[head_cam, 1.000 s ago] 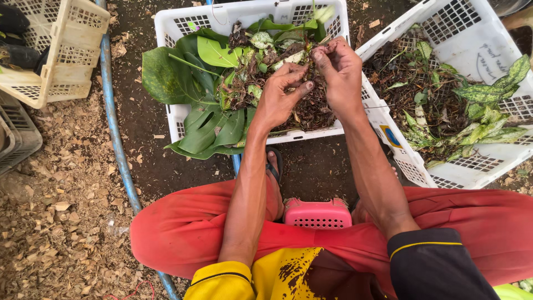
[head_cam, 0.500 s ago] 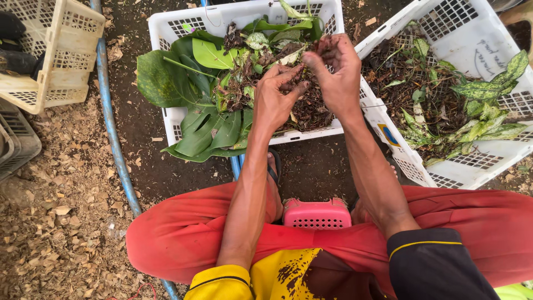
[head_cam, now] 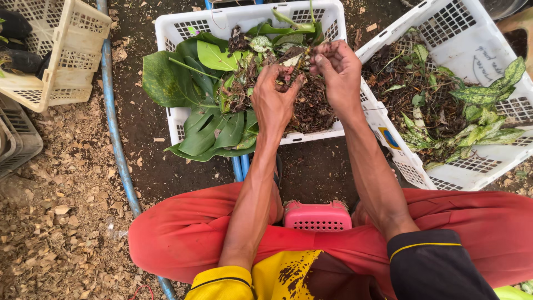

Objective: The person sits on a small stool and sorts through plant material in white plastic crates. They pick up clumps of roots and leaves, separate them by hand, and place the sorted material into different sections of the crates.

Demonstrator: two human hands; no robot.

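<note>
Up near the top centre of the frame, both hands meet over the middle crate (head_cam: pixel 183 119). Left hand (head_cam: pixel 273 100) and right hand (head_cam: pixel 337 68) each pinch the same small plant stem (head_cam: pixel 300 60) between fingertips, holding it just above the heap of dark roots (head_cam: pixel 313 105) and big green leaves (head_cam: pixel 202 130) filling that crate (some leaves spill over its lower left rim). A second crate (head_cam: pixel 400 158) of spotted cuttings sits at the right, touching the first. A blue hose (head_cam: pixel 114 133) runs down the left; a pink stool (head_cam: pixel 317 215) shows between red trousers (head_cam: pixel 183 236) at the bottom.
</note>
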